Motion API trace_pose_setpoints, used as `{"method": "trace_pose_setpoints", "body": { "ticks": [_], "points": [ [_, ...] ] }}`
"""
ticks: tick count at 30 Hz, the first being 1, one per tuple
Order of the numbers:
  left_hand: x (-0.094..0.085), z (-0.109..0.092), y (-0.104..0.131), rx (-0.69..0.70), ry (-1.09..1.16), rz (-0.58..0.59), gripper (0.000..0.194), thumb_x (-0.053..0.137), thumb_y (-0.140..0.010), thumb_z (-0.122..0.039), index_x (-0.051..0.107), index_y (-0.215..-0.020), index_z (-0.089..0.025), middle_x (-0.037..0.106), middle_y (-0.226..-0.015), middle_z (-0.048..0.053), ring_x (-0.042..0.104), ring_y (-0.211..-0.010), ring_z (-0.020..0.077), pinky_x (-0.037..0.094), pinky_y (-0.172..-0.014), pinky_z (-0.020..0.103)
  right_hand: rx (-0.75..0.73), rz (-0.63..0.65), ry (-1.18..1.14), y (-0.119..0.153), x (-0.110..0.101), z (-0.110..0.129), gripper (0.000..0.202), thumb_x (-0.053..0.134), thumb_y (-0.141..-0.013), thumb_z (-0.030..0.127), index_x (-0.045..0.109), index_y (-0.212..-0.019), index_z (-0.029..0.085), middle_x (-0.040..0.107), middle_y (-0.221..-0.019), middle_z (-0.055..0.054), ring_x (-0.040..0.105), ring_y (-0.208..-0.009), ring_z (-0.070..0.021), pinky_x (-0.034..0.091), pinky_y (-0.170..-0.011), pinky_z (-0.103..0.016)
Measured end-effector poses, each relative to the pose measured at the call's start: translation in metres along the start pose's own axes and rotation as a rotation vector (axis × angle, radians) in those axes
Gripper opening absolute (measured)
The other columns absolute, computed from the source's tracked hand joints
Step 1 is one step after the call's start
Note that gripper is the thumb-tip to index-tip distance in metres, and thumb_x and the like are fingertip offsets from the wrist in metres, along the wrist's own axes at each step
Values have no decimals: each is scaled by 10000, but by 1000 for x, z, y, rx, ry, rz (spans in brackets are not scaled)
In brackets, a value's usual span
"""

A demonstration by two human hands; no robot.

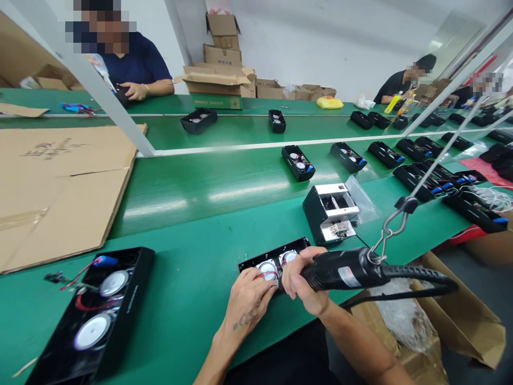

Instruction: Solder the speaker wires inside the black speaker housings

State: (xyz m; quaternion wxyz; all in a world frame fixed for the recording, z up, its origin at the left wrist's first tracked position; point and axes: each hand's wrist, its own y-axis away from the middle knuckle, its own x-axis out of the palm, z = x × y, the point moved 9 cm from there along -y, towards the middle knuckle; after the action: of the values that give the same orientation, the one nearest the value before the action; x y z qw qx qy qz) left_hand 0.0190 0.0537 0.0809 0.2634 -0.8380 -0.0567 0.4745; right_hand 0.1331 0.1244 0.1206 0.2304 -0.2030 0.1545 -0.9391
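Note:
My right hand [305,278] is closed around a black electric screwdriver [348,270], its tip hidden behind my fingers. The screwdriver lies nearly level, pointing left, and hangs by a metal hook from a slanted line. Under both hands is a black speaker casing [256,259] with two round white-backed speakers [267,270] and red wires. My left hand [249,297] has its fingers bent onto the casing, by the left speaker and the wires; its fingertips are partly hidden. Just behind the casing stands a black and silver screw feeder [332,211].
A larger-looking open casing [132,305] with speakers and a blue battery lies at left. Flattened cardboard [60,187] covers the left side. Several casings [298,163] line the green conveyor [200,182]. Co-workers sit beyond it. A white post [116,107] rises at left.

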Motion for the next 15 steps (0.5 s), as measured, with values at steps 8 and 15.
{"method": "trace_pose_setpoints", "body": {
  "ticks": [8,15],
  "points": [
    [-1,0,-1,-7,-3,8,310,568,-1082,-232,749,-830,-249,669,-702,-6,614,-759,180,502,-756,329,-127,40,-41,-5,8,11,355,685,-1051,304,458,-1317,367,564,-644,115,488,-387,-114,437,-407,-252],
    [0,1,0,-9,-8,13,254,613,-1054,-214,786,-877,-273,702,-733,-6,652,-798,180,511,-773,331,-94,5,-28,-5,6,10,338,707,-1032,382,460,-1259,345,548,-632,120,459,-370,-112,414,-394,-264]
  ]
}}
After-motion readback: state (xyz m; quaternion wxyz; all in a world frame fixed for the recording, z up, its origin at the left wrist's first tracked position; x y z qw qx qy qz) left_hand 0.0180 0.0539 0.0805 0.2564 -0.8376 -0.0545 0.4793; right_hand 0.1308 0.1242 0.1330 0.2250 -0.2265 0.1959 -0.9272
